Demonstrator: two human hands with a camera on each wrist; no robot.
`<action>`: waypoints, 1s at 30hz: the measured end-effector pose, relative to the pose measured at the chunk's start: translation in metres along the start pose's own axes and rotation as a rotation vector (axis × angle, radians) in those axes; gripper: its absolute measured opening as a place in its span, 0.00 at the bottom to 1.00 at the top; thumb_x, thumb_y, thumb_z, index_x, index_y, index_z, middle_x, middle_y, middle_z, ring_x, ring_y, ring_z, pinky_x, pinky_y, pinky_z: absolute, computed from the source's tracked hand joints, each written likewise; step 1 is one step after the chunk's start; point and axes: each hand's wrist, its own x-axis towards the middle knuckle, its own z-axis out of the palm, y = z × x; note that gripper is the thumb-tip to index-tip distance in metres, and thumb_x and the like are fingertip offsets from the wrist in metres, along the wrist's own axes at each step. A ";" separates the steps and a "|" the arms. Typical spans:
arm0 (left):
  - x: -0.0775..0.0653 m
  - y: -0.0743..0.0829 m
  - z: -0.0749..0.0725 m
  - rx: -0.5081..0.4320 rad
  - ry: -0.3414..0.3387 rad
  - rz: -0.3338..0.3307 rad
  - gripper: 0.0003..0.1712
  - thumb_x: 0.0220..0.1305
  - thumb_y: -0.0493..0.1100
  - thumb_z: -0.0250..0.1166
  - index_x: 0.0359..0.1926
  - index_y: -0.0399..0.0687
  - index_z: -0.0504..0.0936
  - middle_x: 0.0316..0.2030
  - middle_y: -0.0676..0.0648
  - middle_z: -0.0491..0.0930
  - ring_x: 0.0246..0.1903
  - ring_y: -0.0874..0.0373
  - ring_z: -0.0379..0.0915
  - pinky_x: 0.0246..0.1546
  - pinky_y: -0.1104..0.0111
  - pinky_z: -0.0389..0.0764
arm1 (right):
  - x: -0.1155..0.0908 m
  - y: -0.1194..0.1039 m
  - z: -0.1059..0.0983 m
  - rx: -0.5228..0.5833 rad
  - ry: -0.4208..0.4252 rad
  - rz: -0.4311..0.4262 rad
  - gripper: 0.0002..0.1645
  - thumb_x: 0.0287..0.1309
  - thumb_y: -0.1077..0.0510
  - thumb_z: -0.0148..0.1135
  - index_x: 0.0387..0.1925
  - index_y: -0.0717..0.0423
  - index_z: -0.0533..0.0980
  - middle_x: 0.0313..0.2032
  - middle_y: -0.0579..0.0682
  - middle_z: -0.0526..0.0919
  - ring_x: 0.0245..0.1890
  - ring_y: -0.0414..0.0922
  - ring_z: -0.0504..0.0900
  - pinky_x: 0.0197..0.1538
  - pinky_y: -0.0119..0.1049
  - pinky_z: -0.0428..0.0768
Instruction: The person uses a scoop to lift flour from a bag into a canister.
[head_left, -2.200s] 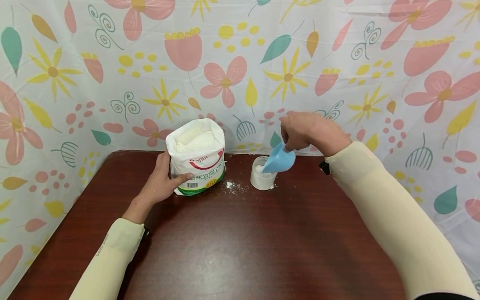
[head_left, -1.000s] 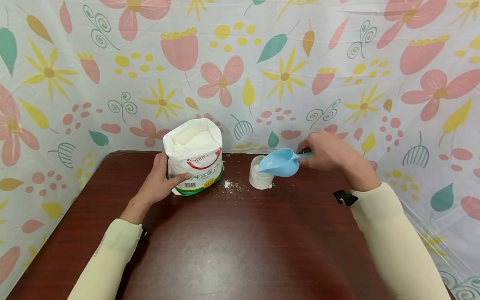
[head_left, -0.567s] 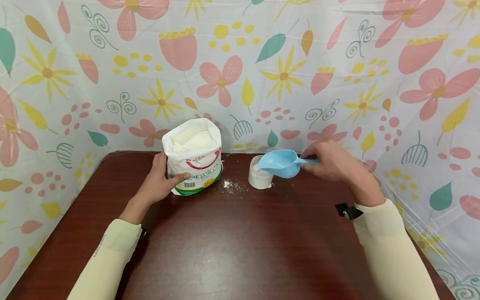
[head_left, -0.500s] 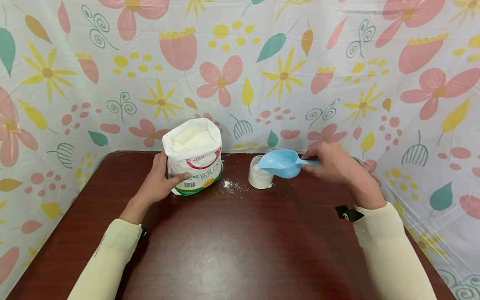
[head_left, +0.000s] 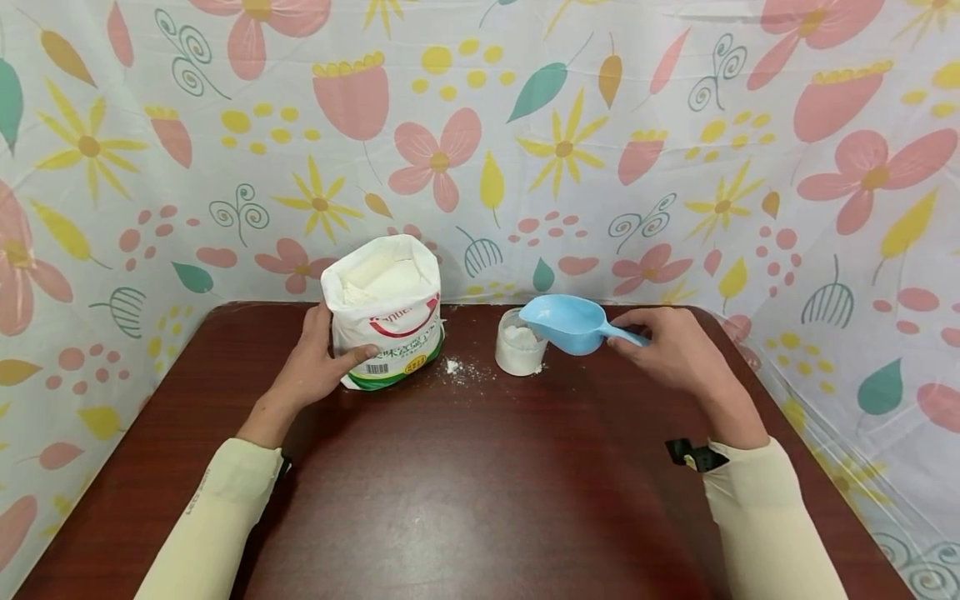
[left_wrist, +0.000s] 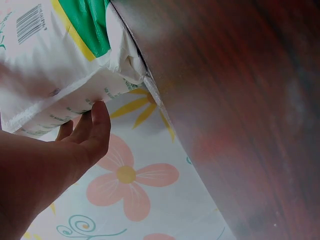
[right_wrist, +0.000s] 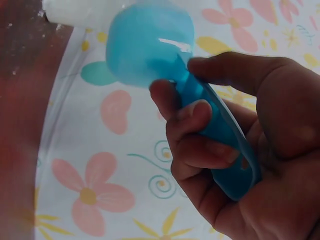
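Observation:
A white flour bag [head_left: 387, 321], its top rolled open on white powder, stands at the back left of the table. My left hand [head_left: 315, 354] grips its side, thumb across the front; in the left wrist view my fingers [left_wrist: 100, 122] press on the bag's side panel. A small clear jar [head_left: 519, 354], filled with white powder nearly to the rim, stands to its right. My right hand [head_left: 671, 346] holds a light blue scoop [head_left: 572, 327] by its handle, the scoop's tip above the jar's right rim. In the right wrist view my fingers wrap the scoop handle [right_wrist: 232, 175].
Spilled powder [head_left: 456, 367] lies on the dark wooden table [head_left: 465, 483] between bag and jar. A floral cloth [head_left: 480, 167] hangs right behind the table's back edge and along both sides.
My right hand has come down and to the right, turning the scoop from tipped into the jar to nearly level above its rim. The left hand has stayed on the bag.

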 end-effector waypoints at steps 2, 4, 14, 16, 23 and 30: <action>0.000 0.000 0.000 -0.004 0.002 0.016 0.61 0.65 0.49 0.78 0.84 0.68 0.44 0.73 0.41 0.53 0.72 0.46 0.48 0.69 0.33 0.62 | -0.004 0.002 0.002 0.007 0.031 0.037 0.16 0.66 0.55 0.74 0.50 0.60 0.88 0.38 0.53 0.90 0.34 0.49 0.83 0.41 0.48 0.79; -0.001 0.004 0.000 -0.010 0.005 0.033 0.59 0.66 0.47 0.78 0.84 0.64 0.46 0.73 0.40 0.54 0.73 0.45 0.48 0.69 0.33 0.63 | -0.008 0.004 0.005 0.021 0.052 0.071 0.16 0.66 0.54 0.73 0.51 0.60 0.88 0.37 0.54 0.89 0.33 0.49 0.82 0.39 0.47 0.78; 0.000 -0.001 -0.001 -0.012 0.007 0.043 0.57 0.66 0.47 0.77 0.83 0.61 0.48 0.69 0.41 0.57 0.70 0.46 0.52 0.68 0.34 0.65 | -0.020 0.014 0.021 0.060 0.137 0.149 0.17 0.66 0.54 0.74 0.51 0.61 0.88 0.34 0.54 0.89 0.29 0.49 0.79 0.34 0.42 0.76; 0.001 0.000 -0.001 -0.030 0.009 0.067 0.57 0.65 0.46 0.78 0.83 0.63 0.49 0.70 0.43 0.57 0.71 0.48 0.52 0.68 0.36 0.66 | -0.023 0.017 0.027 0.068 0.145 0.177 0.18 0.66 0.53 0.74 0.51 0.61 0.87 0.34 0.54 0.89 0.29 0.49 0.79 0.33 0.41 0.77; 0.001 0.000 0.001 -0.020 0.010 0.066 0.62 0.65 0.45 0.78 0.85 0.69 0.44 0.73 0.44 0.56 0.72 0.48 0.48 0.69 0.34 0.63 | -0.031 0.022 0.042 0.083 0.175 0.235 0.20 0.68 0.53 0.72 0.53 0.64 0.86 0.37 0.59 0.89 0.29 0.49 0.80 0.29 0.39 0.77; 0.001 -0.001 0.000 0.006 0.007 0.021 0.64 0.65 0.48 0.78 0.85 0.75 0.40 0.73 0.43 0.55 0.71 0.47 0.48 0.69 0.32 0.62 | -0.039 0.025 0.050 0.077 0.205 0.271 0.21 0.68 0.53 0.72 0.54 0.65 0.85 0.39 0.62 0.90 0.30 0.50 0.81 0.30 0.41 0.78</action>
